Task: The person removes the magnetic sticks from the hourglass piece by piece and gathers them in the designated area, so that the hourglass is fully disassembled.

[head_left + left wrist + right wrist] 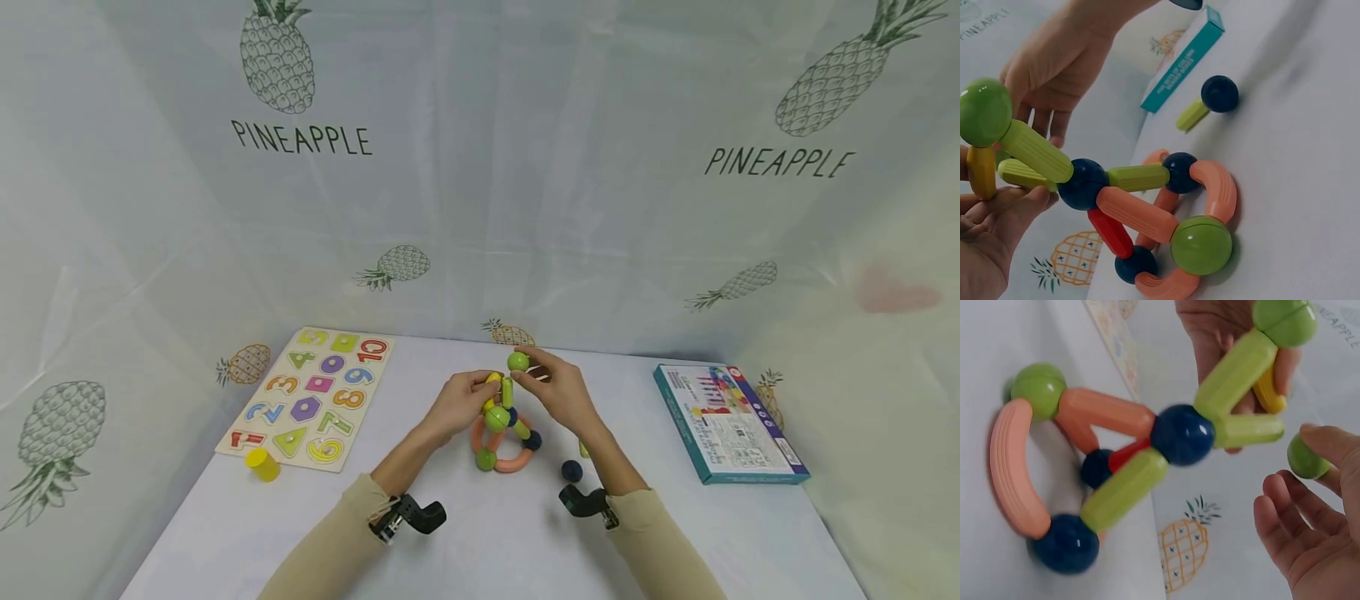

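A magnetic stick-and-ball frame stands on the table, its base a ring of coral curved sticks [513, 464] joined by green and dark blue balls. Sloping sticks rise from the base to a dark blue ball [1183, 435]. From there one lime stick [1038, 151] leads to a green ball [985, 112], and another lime stick [1250, 430] has a free end. My left hand [459, 404] pinches a yellow curved stick [982, 175] attached to that green ball. Between thumb and finger, my right hand [561, 392] holds a loose green ball [1307, 457] just above the free stick end.
A dark blue ball [572, 471] and a lime stick [1191, 115] lie near my right forearm. At the left are a number puzzle board [315, 392] and a yellow cylinder [262, 464]. A teal-edged box [731, 425] lies at the right, with a pineapple-print curtain [480, 208] behind.
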`<action>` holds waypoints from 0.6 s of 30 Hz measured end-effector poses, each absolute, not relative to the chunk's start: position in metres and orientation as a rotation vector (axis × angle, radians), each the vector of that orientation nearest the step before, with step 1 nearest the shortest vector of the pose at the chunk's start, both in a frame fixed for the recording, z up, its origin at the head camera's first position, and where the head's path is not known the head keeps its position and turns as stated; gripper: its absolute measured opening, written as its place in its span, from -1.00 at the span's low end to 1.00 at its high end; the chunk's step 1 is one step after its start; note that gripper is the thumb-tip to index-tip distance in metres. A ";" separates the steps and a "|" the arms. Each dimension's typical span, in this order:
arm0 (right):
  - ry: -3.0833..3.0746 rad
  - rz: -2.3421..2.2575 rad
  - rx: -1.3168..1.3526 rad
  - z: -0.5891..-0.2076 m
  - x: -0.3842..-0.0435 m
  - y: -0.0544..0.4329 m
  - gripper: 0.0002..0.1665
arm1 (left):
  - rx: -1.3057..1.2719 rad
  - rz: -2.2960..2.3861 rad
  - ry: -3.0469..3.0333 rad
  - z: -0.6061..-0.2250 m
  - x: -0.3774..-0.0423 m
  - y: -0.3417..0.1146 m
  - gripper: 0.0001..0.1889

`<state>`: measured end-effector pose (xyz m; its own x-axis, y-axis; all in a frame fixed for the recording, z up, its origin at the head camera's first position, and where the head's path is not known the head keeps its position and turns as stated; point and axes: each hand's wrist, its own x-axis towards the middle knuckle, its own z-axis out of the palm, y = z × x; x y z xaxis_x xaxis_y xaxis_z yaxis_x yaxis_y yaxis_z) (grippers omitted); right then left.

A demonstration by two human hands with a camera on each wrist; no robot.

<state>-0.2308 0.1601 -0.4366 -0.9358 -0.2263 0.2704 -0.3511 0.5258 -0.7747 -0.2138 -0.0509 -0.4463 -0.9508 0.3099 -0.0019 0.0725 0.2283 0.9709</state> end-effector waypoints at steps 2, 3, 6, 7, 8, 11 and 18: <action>-2.634 1.353 0.501 -0.436 -0.229 0.168 -0.44 | 0.356 1.815 2.287 -0.447 -0.214 -0.051 -0.62; -2.639 1.348 0.500 -0.436 -0.227 0.173 -0.43 | 0.351 1.821 2.281 -0.447 -0.214 -0.051 -0.61; -2.669 1.317 0.473 -0.436 -0.222 0.192 -0.42 | 0.342 1.834 2.268 -0.447 -0.215 -0.050 -0.61; -2.684 1.305 0.464 -0.437 -0.219 0.200 -0.41 | 0.342 1.835 2.266 -0.447 -0.215 -0.050 -0.61; -2.701 1.293 0.447 -0.438 -0.217 0.208 -0.41 | 0.341 1.836 2.264 -0.447 -0.215 -0.050 -0.60; -2.756 1.233 0.424 -0.444 -0.208 0.235 -0.41 | 0.344 1.835 2.262 -0.446 -0.214 -0.051 -0.60; -2.935 1.243 0.452 -0.459 -0.183 0.282 -0.46 | 0.339 1.839 2.258 -0.444 -0.214 -0.052 -0.60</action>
<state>-0.1832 0.2823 -0.4589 -0.9577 -0.2854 0.0377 -0.2257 0.6631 -0.7137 -0.2139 -0.0519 -0.4444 -0.9516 0.3068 -0.0168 0.0457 0.1955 0.9796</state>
